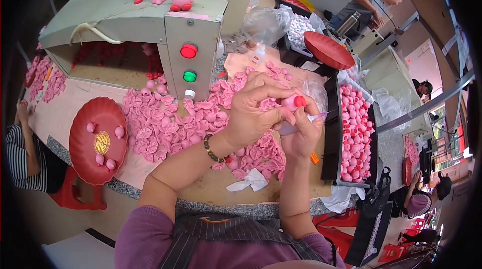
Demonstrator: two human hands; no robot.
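Observation:
Over the middle of the table, my left hand (256, 111) pinches a small pink round figure (289, 102) with a red piece (299, 101) on its side. Close against it, my right hand (304, 136) is closed round a small translucent squeeze bottle (287, 129), whose thin purple needle tip (318, 116) points right. The fingers of both hands nearly meet at the figure. Below and left of them spreads a heap of loose pink moulded pieces (165, 128). A crumpled white tissue (249, 180) lies nearer me.
A grey machine (188, 28) with red and green buttons stands at the back left, small pink figures on top. A red scalloped plate (78, 141) holds several figures. To the right is a black crate (332, 141) of pink and red pieces. People (369, 5) work nearby.

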